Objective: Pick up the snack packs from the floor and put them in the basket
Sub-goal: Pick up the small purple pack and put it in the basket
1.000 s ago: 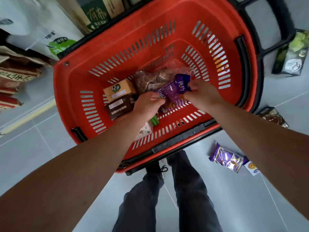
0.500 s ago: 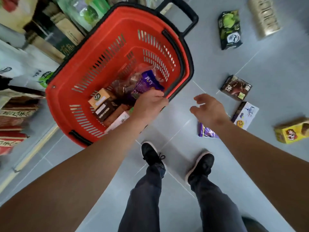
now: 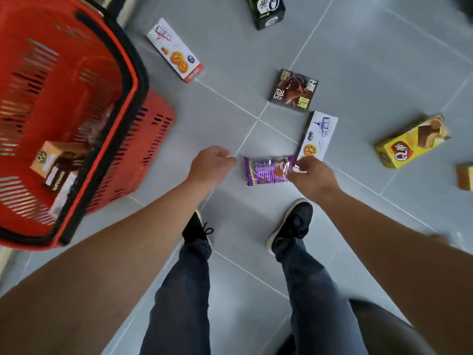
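A purple snack pack [image 3: 267,170] lies flat on the grey floor tiles just ahead of my feet. My right hand [image 3: 311,176] is at its right end, fingertips curled onto the wrapper's edge. My left hand [image 3: 211,163] hovers just left of the pack, loosely curled and holding nothing. The red basket [image 3: 133,80] with a black rim stands at the left and holds several boxes [image 3: 53,160]. More packs lie on the floor: a white cookie box [image 3: 176,51], a dark chocolate box [image 3: 293,90], a white and blue cookie box [image 3: 318,135] and a yellow box [image 3: 412,143].
A dark green pack [image 3: 266,10] lies at the top edge and a tan box [image 3: 464,176] at the right edge. My black shoes [image 3: 291,224] stand right behind the purple pack. Bare tiles stretch between the basket and the packs.
Both hands left the basket, where a purple pack stayed behind. My view swung right and down, and the right hand reached a second purple pack on the floor.
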`<state>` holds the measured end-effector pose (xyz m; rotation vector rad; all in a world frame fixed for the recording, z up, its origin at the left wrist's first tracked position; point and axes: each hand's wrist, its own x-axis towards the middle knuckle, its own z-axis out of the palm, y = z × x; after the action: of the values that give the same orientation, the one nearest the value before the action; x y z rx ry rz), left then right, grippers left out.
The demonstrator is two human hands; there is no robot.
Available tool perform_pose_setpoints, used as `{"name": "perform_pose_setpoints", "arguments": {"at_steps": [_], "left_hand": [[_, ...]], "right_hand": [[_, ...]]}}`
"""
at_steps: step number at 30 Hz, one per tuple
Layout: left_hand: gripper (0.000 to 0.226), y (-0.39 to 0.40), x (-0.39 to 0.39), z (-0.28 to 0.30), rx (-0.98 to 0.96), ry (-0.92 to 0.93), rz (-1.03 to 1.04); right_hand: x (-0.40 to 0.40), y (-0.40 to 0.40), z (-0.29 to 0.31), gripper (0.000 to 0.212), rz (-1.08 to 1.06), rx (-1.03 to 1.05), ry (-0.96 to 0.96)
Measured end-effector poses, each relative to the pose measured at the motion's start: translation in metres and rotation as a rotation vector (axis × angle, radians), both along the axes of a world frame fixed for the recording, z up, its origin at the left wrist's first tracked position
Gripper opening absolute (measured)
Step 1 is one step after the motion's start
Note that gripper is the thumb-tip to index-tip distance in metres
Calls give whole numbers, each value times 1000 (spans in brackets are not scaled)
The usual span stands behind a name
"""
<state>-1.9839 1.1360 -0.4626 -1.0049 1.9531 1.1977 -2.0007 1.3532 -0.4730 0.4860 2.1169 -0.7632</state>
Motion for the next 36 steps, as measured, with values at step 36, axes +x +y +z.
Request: {"name": "perform_pose_setpoints", "arguments": {"at_steps": [36], "left_hand": [[25,42,35,-309,173,-80,207]], "right_hand": [[32,27,-287,19,-343,24,95]]}}
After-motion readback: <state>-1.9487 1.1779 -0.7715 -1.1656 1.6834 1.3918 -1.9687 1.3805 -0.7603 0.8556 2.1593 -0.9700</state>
